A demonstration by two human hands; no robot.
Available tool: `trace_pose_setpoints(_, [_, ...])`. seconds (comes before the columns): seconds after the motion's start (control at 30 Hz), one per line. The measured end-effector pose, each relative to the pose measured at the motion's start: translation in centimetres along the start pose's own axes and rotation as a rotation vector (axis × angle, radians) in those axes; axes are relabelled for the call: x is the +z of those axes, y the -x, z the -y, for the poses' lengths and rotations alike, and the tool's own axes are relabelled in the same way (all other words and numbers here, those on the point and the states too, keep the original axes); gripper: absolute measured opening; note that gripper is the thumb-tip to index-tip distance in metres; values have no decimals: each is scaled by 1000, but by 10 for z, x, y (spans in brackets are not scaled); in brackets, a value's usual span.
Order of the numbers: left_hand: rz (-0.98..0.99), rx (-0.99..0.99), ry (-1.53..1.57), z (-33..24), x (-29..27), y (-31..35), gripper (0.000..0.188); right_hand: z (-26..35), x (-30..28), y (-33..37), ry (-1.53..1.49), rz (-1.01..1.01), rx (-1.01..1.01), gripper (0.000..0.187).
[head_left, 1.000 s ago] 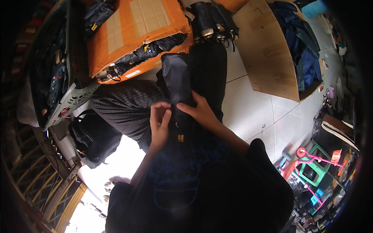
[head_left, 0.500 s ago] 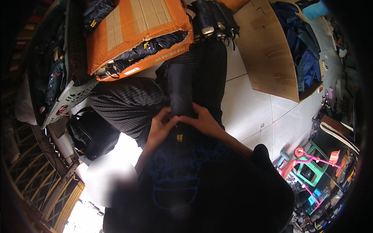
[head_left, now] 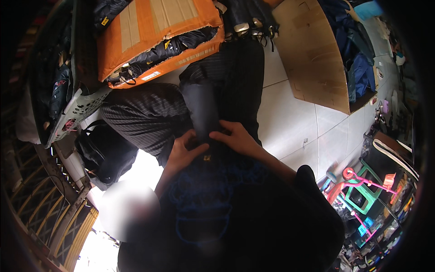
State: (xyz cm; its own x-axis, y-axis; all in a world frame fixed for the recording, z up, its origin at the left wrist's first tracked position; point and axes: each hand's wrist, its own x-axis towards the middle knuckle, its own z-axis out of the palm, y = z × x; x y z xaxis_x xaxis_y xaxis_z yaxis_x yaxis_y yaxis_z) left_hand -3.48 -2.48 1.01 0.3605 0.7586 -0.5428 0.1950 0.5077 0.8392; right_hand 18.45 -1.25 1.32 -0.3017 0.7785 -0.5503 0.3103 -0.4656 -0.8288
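A folded black umbrella, smooth and tube-shaped, lies lengthwise over my lap, its far end tilted slightly to the left. At its near end, my left hand grips the left side, thumb bent inward and fingers partly hidden behind it. My right hand holds the right side, thumb on top near the lower edge. The thumbs are a little apart. Just below the hands shows a small yellow tag; what it is fastened to is lost against my black shirt.
An orange-taped carton with a torn side holds black folded umbrellas. More black umbrellas lie beyond my knees. At right stands a cardboard box of dark blue fabric; a plastic crate, black bag and green stool are around me.
The umbrella's far end has swung left and the umbrella has tilted. My thumbs, together before, have moved apart, and the left hand sits slightly lower.
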Motion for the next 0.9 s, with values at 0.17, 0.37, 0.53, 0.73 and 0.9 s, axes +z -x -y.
trace_pose_setpoints(0.17, [96, -48, -163, 1, -5, 11, 47, -12, 4, 6, 65, 62, -108, 41])
trace_pose_setpoints(0.37, [11, 132, -149, 24, -5, 3, 51, 4, -11, 4, 18, 226, 35, 41])
trace_pose_setpoints(0.53, [-59, 31, 242, 4, 0, -26, 43, -12, -10, -2, 1, 235, -65, 55])
trace_pose_setpoints(0.73, [-169, 126, 468, 4, 17, -53, 47, -3, 5, -14, -381, 18, 14, 56])
trace_pose_setpoints(0.9, [-163, 69, 625, -14, 21, -68, 46, 8, -2, -21, -322, 95, 95, 68])
